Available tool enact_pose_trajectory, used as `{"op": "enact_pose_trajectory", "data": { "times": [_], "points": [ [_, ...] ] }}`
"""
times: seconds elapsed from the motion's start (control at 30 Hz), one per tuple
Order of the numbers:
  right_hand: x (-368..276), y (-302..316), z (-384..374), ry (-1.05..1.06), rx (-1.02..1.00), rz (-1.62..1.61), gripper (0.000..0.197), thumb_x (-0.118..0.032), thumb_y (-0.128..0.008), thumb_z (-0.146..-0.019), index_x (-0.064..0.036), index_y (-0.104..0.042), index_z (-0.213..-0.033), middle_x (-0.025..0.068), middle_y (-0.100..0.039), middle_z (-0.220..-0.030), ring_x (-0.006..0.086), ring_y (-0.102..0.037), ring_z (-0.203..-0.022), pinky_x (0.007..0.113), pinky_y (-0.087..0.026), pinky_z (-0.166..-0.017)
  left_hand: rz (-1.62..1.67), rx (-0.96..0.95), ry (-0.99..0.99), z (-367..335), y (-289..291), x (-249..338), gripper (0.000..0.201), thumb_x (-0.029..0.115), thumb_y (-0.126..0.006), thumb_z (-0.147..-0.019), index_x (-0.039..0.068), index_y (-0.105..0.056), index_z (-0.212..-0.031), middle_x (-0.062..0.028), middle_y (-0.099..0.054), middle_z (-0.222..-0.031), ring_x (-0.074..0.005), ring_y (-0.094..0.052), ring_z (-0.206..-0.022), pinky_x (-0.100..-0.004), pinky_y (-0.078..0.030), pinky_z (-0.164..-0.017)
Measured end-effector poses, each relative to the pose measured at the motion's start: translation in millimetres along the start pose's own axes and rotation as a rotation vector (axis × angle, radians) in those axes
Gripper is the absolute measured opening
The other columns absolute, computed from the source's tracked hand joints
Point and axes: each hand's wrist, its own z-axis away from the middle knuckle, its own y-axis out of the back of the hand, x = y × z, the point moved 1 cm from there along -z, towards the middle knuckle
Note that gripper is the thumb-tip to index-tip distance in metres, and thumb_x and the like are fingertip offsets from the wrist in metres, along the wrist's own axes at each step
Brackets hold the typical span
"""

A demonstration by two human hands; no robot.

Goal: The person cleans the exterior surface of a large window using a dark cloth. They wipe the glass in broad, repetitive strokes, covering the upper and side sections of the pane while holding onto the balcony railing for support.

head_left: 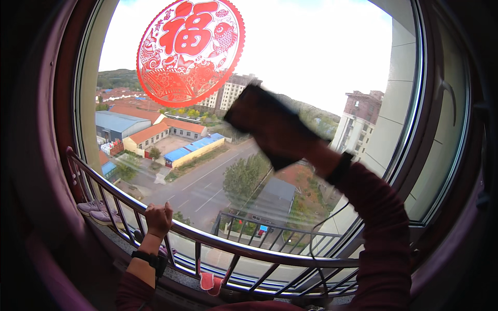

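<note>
My left hand [158, 220] is closed round the top bar of the metal railing [205, 234] below the window. A dark cloth [254, 110] is in my right hand [286, 139], raised in front of the large window pane [316, 57]. Both the cloth and that hand are smeared by motion, and the separate fingers do not show clearly. Whether the cloth touches the glass I cannot tell. Up and to the left of the cloth, a round red paper-cut decoration [189, 54] is stuck on the pane.
Pale shoes [99, 210] rest behind the railing at the left. A pink-red cloth [210, 283] hangs low on its bars. From my right wrist a thin cable [312, 238] runs down. The window frame [399, 192] borders the right side; buildings and a road lie far below outside.
</note>
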Motion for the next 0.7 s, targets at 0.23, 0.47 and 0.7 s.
{"op": "enact_pose_trajectory", "data": {
  "times": [0.23, 0.47, 0.7],
  "points": [
    [134.3, 183.7, 45.9, -0.644, 0.173, 1.209, 0.063, -0.019, -0.061, -0.096, -0.0143, -0.039, -0.155, 0.0152, -0.046, -0.153, 0.0345, -0.039, -0.143, 0.054, -0.029, -0.12, 0.023, -0.023, 0.002, -1.1, 3.7, 0.2, 0.046, 0.019, -0.053, -0.098, 0.005, -0.057, -0.054, -0.0187, -0.059, -0.057, -0.0433, -0.056, -0.056, -0.0503, -0.047, -0.065],
    [24.4, 43.6, 86.0, -0.338, -0.026, 0.675, 0.065, -0.028, -0.065, -0.093, -0.0225, -0.047, -0.155, 0.0057, -0.04, -0.164, 0.0332, -0.029, -0.154, 0.067, -0.019, -0.122, 0.061, -0.035, -0.012, -3.2, 9.4, 5.3, 0.049, 0.019, -0.046, -0.102, 0.007, -0.059, -0.056, -0.0143, -0.061, -0.057, -0.0405, -0.059, -0.058, -0.0487, -0.047, -0.07],
    [-210.4, -150.7, 200.5, 0.738, -0.42, 1.998, 0.058, -0.038, -0.025, -0.112, -0.0165, -0.018, -0.165, 0.0082, -0.02, -0.172, 0.0281, -0.02, -0.158, 0.049, -0.014, -0.131, 0.006, -0.1, -0.024, -5.3, 13.6, 5.8, 0.05, 0.023, -0.038, -0.105, 0.009, -0.061, -0.063, -0.0112, -0.065, -0.063, -0.0376, -0.062, -0.063, -0.0466, -0.048, -0.073]
  ]
}}
